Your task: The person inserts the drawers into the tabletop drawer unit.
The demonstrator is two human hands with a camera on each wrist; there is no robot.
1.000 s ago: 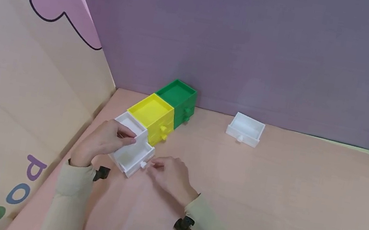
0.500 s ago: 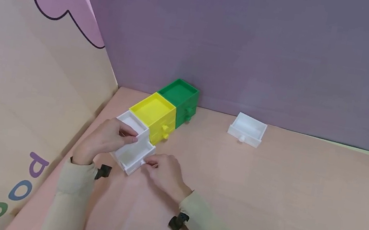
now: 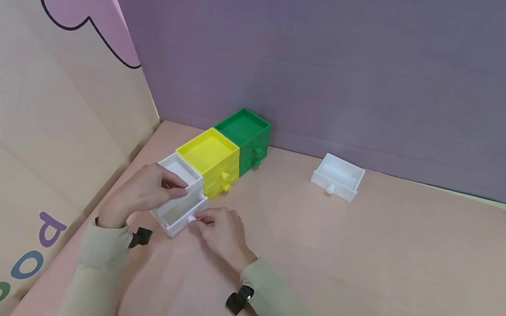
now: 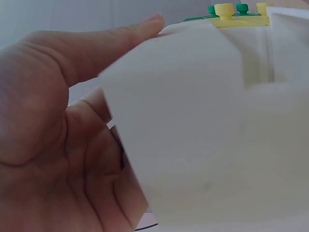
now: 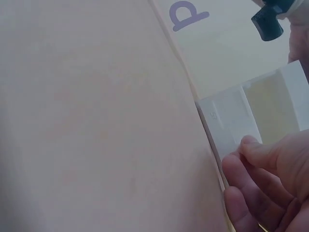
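At the left of the head view stands a small white drawer cabinet [image 3: 180, 167]. My left hand [image 3: 143, 193] grips its upper front edge; in the left wrist view the thumb lies along the top and the fingers curl behind the white wall [image 4: 178, 116]. A white drawer [image 3: 181, 226] juts part way out of the cabinet's lower front. Thumb and forefinger of my right hand [image 3: 223, 235] pinch this drawer's small knob [image 3: 192, 219]. The right wrist view shows the drawer's front panel [image 5: 224, 125], with the fingertips over the knob.
Behind the white cabinet, in line with it, are a yellow drawer cabinet [image 3: 209, 151] and a green one [image 3: 244, 128]. A separate white drawer [image 3: 338, 180] lies further right, near the purple back wall [image 3: 346, 73]. A printed wall [image 3: 40, 119] borders the left side.
My right hand has moved left from beside the knob and taken hold of it. The drawer has slid slightly further into the cabinet. The left hand has stayed in place.
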